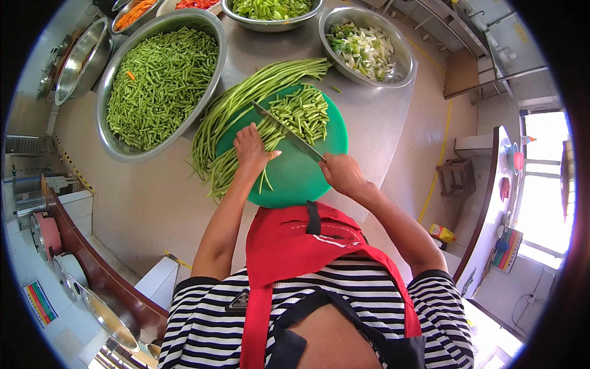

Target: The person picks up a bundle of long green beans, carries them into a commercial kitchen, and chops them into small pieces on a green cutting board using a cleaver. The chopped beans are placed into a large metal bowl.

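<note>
A round green cutting board (299, 180) lies on the steel table in front of me. My right hand (342, 173) is closed around the handle of a kitchen knife (295, 137), whose blade slants up to the left across the beans. Pressing on a bunch of long green beans (216, 152) at the board's left part is my left hand (252, 146), thumb pointing right. Cut bean pieces (306, 113) lie heaped beyond the blade, on the board's far side. More whole beans curve around the board's left and far edges, onto the table.
A large steel basin (222, 50) of cut green beans stands at the left. Steel bowls of sliced green vegetable (272, 25) and chopped scallion-like pieces (364, 50) stand at the far side. The steel table's (392, 120) edge runs along the right.
</note>
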A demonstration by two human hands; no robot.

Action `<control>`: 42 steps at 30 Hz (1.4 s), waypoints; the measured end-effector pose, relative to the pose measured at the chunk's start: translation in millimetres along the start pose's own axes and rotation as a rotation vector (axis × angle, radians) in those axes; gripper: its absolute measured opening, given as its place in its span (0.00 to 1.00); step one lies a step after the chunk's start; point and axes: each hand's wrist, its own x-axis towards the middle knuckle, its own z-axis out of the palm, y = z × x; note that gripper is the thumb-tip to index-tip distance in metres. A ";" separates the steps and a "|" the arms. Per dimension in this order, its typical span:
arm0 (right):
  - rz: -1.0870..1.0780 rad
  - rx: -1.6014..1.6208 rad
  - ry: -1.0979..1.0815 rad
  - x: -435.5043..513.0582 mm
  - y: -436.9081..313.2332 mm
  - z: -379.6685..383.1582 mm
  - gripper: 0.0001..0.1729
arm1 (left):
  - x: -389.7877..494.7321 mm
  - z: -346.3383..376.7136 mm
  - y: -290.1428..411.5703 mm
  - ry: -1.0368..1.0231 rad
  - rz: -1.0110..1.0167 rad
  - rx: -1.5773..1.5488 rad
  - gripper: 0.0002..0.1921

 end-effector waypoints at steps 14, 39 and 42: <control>0.052 -0.035 0.035 71.4 -2.9 72.8 0.12 | -12.3 16.6 -9.5 -0.048 0.038 -0.010 0.40; 0.003 -0.029 -0.052 65.1 -18.2 78.4 0.16 | -32.1 6.9 -26.1 -0.038 0.082 0.073 0.32; -0.007 -0.007 -0.019 64.3 -20.1 78.3 0.16 | -34.5 5.7 -27.9 -0.059 0.076 0.087 0.32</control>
